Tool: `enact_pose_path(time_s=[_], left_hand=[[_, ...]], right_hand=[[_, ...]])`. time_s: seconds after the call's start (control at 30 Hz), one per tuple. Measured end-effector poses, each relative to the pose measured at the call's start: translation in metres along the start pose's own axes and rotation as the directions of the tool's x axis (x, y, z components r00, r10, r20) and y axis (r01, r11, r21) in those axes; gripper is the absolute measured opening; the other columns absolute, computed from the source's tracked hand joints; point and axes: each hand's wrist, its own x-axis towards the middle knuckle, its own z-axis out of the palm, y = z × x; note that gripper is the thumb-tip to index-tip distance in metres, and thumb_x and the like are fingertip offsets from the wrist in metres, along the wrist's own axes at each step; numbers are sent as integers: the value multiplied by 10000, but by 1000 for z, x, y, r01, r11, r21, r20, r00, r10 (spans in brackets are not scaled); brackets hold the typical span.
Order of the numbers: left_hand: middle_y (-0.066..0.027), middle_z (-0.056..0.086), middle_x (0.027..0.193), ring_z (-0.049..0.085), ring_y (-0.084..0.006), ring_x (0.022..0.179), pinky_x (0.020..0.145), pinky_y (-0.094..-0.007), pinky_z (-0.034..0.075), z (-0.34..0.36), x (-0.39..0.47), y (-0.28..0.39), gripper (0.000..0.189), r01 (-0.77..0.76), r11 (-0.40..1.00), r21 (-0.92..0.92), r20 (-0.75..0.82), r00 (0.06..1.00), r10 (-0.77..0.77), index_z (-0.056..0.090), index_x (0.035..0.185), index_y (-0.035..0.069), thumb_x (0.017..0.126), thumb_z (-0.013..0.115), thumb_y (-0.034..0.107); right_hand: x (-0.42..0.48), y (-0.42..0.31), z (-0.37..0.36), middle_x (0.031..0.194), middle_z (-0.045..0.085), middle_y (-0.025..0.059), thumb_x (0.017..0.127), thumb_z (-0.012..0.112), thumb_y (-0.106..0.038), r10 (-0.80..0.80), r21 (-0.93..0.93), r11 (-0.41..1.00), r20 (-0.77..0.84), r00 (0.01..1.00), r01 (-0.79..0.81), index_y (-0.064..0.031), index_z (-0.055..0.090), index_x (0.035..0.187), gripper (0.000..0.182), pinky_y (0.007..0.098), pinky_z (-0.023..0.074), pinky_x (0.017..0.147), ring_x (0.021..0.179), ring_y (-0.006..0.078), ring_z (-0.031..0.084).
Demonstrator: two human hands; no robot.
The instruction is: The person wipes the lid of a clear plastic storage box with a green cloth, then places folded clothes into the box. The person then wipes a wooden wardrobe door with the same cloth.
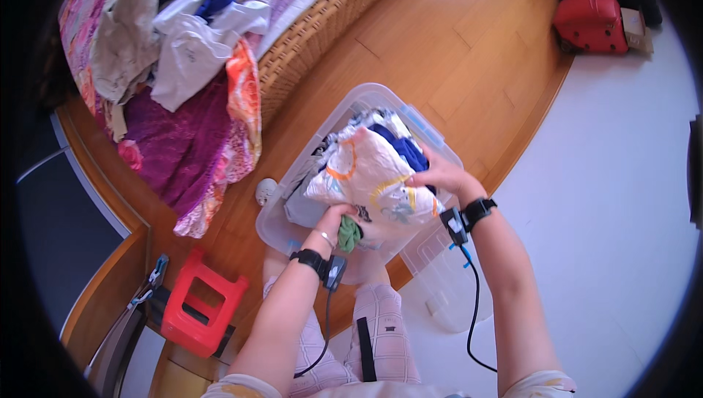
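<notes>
A cream cloth bundle with a colourful print [368,173], perhaps a folded garment, is between my two hands over a translucent plastic storage bin [269,228]. My left hand [336,218] grips its near edge, fingers partly hidden beneath it. A green scrunchie [350,233] is beside that hand; whether it is worn or loose I cannot tell. At the bundle's right side, my right hand [444,174] holds on with the thumb on top. Inside the bin lie a dark blue cloth [403,148], patterned clothes [379,117] and a grey cloth [305,206].
Left of the bin, a woven-sided bed [307,41] bears heaped clothes [192,52] and a purple cover [170,145] hanging down. A red plastic stool [203,302] stands at lower left. A clear lid [450,288] lies right of my legs. One white shoe [266,192] touches the bin's left side.
</notes>
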Motion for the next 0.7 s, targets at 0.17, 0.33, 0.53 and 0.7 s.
enact_pose_path(time_s=[0.17,0.33,0.53,0.7], left_hand=[[-118,698,1002,674,-286,912,853,-414,556,30,92,-12,334,-70,949,-308,-19,998,67,662,1046,61,831,584,304],[-139,682,1137,663,-311,1017,929,-462,534,21,152,-15,444,-28,898,-439,-12,1000,26,639,1162,51,861,574,371],[-145,648,1202,650,-325,1039,919,-420,533,-2,213,-11,406,-123,929,-348,-113,990,89,573,1269,59,945,567,304],[-141,576,1305,581,-246,1117,919,-365,484,14,228,-16,594,-464,876,131,-525,717,459,416,1411,-11,885,648,142]], right_hand=[[72,15,-26,1344,533,142,595,877,-339,-74,-259,963,32,997,80,-23,335,1495,1098,323,361,1096,1260,244,494],[137,49,-32,1394,506,234,579,832,-454,48,-399,916,14,999,-38,8,313,1502,1155,342,354,1113,1306,313,487],[167,82,-22,1426,482,233,679,782,-414,-104,-438,899,-233,967,-9,-47,293,1525,1043,353,356,1109,1339,317,463],[157,113,17,1463,451,212,859,671,-213,-512,-813,581,-343,787,23,-148,438,1457,645,454,380,1088,1331,409,442]])
